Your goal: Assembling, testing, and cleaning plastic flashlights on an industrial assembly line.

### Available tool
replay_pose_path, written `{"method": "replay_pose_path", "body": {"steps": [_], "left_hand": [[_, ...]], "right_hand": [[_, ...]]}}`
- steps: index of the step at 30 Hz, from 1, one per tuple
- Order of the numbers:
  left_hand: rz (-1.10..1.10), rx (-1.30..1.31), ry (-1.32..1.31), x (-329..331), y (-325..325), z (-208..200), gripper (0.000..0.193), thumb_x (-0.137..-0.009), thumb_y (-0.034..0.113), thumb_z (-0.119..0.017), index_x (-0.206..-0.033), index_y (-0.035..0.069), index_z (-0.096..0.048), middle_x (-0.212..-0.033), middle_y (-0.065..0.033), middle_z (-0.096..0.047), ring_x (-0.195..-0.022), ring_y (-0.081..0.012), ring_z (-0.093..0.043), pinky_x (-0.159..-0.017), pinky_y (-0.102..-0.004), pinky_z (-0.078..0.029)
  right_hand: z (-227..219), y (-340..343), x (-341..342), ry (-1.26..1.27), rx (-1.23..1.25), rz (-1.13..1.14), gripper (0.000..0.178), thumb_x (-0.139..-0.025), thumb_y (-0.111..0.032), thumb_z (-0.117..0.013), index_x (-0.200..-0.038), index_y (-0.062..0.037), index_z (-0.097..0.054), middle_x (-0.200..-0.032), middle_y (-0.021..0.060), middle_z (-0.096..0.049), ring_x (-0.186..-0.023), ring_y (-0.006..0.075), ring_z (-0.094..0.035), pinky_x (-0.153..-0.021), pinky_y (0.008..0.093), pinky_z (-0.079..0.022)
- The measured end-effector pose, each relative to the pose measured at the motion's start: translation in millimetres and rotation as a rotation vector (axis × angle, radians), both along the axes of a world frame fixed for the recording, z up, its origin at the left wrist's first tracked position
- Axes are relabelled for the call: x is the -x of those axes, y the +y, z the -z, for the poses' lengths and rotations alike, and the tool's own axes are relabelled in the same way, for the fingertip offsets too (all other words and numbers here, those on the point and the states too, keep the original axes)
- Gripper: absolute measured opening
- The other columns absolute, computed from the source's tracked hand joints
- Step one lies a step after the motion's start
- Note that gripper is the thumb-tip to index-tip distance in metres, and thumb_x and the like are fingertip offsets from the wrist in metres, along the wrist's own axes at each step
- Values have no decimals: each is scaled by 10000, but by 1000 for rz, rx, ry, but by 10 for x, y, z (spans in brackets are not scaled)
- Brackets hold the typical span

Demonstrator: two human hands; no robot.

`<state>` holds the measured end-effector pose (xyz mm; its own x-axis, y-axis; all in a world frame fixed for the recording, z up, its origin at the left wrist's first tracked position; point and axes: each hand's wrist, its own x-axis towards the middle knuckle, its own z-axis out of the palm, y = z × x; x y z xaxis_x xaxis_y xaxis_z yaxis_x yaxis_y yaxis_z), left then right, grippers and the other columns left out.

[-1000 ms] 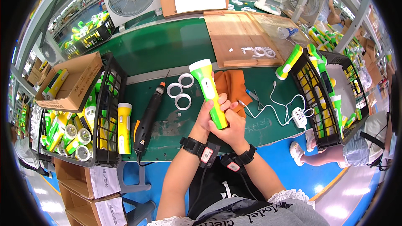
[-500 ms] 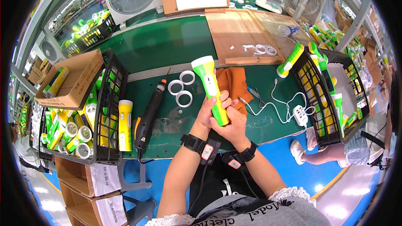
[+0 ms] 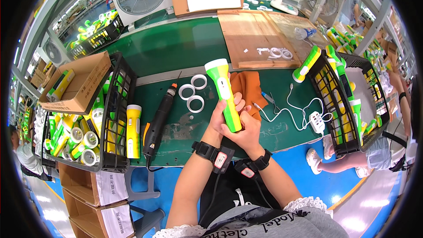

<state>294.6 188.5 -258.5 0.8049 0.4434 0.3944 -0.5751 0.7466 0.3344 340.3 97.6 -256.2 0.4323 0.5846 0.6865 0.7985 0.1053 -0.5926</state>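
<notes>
A green, yellow and white flashlight (image 3: 224, 89) is held tilted above the bench, its white head pointing away from me. My left hand (image 3: 217, 117) wraps its body from the left. From the right, my right hand (image 3: 246, 125) grips the lower end, thumb against the tail. Behind the flashlight lies an orange cloth (image 3: 249, 89). Three white rings (image 3: 195, 103) rest on the green bench to the left, beside a black and orange electric screwdriver (image 3: 159, 121). A yellow flashlight (image 3: 133, 132) stands near the left crate.
A black crate of flashlights (image 3: 121, 123) stands at left, with a cardboard box (image 3: 79, 83) on top. Another crate (image 3: 339, 105) is at right. White cables run to a power adapter (image 3: 317, 122). A wooden board (image 3: 246, 39) lies at the back. A person's leg (image 3: 341, 163) shows at right.
Both hands keep their grip on the flashlight, which stays in almost the same pose. The whole view has shifted slightly.
</notes>
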Motion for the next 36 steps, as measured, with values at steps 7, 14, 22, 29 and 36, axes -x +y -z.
{"method": "replay_pose_path", "body": {"steps": [7,14,22,29,36], "left_hand": [[-5,20,-7,-16,33,36,681,-829,395,-546,-1389,242,-191,-774,13,-377,-692,-80,-427,-855,-369,-416],[-166,-10,288,-9,-3,2,557,-882,400,-469,-1359,191,-271,-843,-32,-476,-802,-152,-489,-883,-375,-409],[-308,-112,347,-63,1,-174,538,-913,248,-413,-1397,222,-179,-1321,-132,-395,-1118,-244,-490,-842,-319,-477],[-337,-115,366,-43,100,50,608,-863,157,-532,-1379,155,-211,-1300,-102,-418,-1118,-235,-492,-722,-231,-512],[-252,-53,264,-58,51,-60,575,-859,147,-525,-1358,106,-242,-1290,-95,-427,-1108,-224,-494,-796,-278,-493]], "right_hand": [[-22,41,-5,34,-68,-63,480,-560,-283,-801,-581,-72,-370,-475,18,-357,-401,108,-339,-401,252,-288],[48,36,-31,272,16,-69,346,-650,-266,-725,-664,-42,-462,-548,84,-492,-455,185,-503,-451,292,-403],[134,89,-153,1172,83,-419,501,-937,-415,-230,-852,-18,-522,-598,65,-492,-500,153,-472,-486,283,-411],[0,50,-132,1317,12,-587,591,-923,-477,-199,-899,-9,-559,-629,63,-524,-527,154,-487,-541,282,-432],[19,47,-126,1151,-26,-455,497,-898,-470,-323,-888,-15,-522,-621,39,-498,-492,142,-466,-481,276,-416]]}}
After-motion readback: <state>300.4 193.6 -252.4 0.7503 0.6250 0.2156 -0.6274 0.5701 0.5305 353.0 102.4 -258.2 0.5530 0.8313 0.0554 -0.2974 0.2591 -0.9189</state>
